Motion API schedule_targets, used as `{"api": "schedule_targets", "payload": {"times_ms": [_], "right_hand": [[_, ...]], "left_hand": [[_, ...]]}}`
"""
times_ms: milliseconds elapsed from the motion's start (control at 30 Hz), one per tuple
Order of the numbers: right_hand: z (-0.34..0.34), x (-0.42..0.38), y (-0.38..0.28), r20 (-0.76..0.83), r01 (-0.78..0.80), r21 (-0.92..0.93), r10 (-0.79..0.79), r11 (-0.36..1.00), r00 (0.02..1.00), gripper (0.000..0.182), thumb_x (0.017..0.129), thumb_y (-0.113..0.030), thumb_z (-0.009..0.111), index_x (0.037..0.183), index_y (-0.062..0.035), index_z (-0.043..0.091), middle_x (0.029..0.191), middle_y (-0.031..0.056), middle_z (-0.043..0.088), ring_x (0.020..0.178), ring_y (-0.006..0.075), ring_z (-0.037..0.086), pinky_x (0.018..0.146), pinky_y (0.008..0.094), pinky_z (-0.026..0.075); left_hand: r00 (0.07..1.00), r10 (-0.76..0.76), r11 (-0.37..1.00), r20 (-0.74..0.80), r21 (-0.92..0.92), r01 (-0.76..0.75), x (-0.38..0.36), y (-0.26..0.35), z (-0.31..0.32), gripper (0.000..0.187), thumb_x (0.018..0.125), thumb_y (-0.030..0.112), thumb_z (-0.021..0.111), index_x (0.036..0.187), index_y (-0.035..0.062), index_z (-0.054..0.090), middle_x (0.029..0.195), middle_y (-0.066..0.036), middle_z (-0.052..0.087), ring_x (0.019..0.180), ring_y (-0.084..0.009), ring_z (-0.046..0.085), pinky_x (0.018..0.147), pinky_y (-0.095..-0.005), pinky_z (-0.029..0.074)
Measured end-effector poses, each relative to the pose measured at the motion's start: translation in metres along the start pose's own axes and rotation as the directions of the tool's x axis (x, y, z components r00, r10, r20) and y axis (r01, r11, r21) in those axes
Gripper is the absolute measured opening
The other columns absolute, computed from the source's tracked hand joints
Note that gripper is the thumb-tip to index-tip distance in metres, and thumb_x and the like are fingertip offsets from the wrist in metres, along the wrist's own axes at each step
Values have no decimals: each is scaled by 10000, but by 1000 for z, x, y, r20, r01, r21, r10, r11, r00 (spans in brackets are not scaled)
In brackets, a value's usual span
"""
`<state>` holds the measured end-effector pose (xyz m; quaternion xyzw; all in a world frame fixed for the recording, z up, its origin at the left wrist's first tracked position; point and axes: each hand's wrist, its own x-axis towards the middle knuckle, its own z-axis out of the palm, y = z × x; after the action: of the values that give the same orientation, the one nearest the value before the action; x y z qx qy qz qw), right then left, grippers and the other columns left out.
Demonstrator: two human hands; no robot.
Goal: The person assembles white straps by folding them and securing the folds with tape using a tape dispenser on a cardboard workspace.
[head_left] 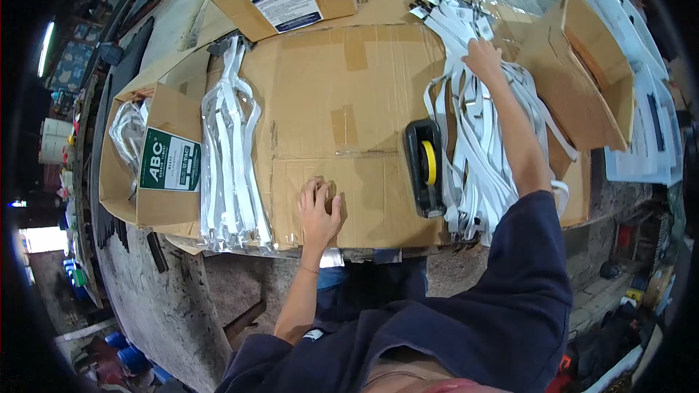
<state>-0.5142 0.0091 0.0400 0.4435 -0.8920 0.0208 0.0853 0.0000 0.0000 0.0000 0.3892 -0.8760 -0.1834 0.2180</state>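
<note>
Clock directions are from the centre of the flat brown cardboard sheet (298, 124). Loose flat white straps (473, 153) lie lengthwise at 3 o'clock, apparently to keep them aligned; the right hand (483, 60) touches their upper part, fingers bent, grip unclear. The left hand (318, 211), at 6 to 7, rests part-open, seemingly for support. The black dispenser with yellow tape (422, 167), at 4, sits within reach.

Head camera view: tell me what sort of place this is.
Probably a packing workshop, judging by the pile of white straps, green-labelled cardboard box and what looks like a black tape dispenser.
</note>
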Motion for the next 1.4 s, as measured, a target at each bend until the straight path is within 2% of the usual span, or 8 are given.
{"api": "schedule_targets", "payload": {"times_ms": [200,267,467,700,900,1100,1267,1400], "right_hand": [[-35,49,41,244,113,173,-154,978,957,260,798,-212,683,993,-44,642,992,160,658,975,293,629,788,436,494],[-105,12,54,351,-292,821,-31,490,936,255,856,-205,659,1037,-28,634,925,106,671,887,212,646,774,364,516],[-232,-83,59,110,-96,969,50,-229,993,458,921,-21,501,1365,27,400,1157,153,619,1046,196,591,901,272,447],[-351,-165,53,-252,249,968,151,40,956,610,929,7,458,1471,6,179,1260,204,561,1170,245,552,1003,332,435],[-458,-223,1,-573,545,807,82,226,815,591,944,-73,480,1477,-96,227,1341,177,460,1056,220,592,754,334,541],[-504,-215,-57,-584,587,807,-51,62,810,417,904,-49,502,1312,-32,416,1080,112,615,857,179,643,634,344,586],[-480,-231,-133,-544,539,839,-85,-82,834,414,916,-75,497,1322,-96,419,1053,122,629,719,143,623,478,214,511],[-445,-206,-161,-497,473,865,-163,-166,852,581,910,-63,487,1451,-119,282,1113,115,607,680,119,598,446,177,462]], "left_hand": [[999,-6,999,-35,-40,4,19,5,3,315,809,155,646,1100,51,586,1229,-149,499,1161,-347,464,969,-457,361],[999,-29,999,-37,-19,28,19,4,5,313,810,186,654,1088,54,598,1230,-138,511,1160,-333,473,952,-452,368],[999,-34,998,-19,-57,33,16,11,2,292,837,189,625,1095,54,598,1242,-157,503,1183,-342,454,983,-456,345],[997,51,998,-57,-42,-54,10,3,3,278,888,230,579,1088,37,588,1228,-163,501,1170,-354,441,1002,-466,320],[987,83,980,-141,-166,-106,6,-10,12,288,878,262,593,1022,15,630,1169,-165,542,1129,-345,486,966,-439,364],[931,186,710,-313,-612,-348,32,52,-73,282,804,139,692,1031,-13,618,1169,-192,562,1124,-348,532,966,-417,414],[743,394,497,-542,-554,-668,84,114,-181,759,788,295,721,1396,24,356,1385,-177,408,1294,-292,381,1088,-414,277],[667,744,217,-45,-928,-304,98,93,-176,695,805,286,737,1338,4,391,1158,-169,584,1069,-259,568,913,-367,449]]}}
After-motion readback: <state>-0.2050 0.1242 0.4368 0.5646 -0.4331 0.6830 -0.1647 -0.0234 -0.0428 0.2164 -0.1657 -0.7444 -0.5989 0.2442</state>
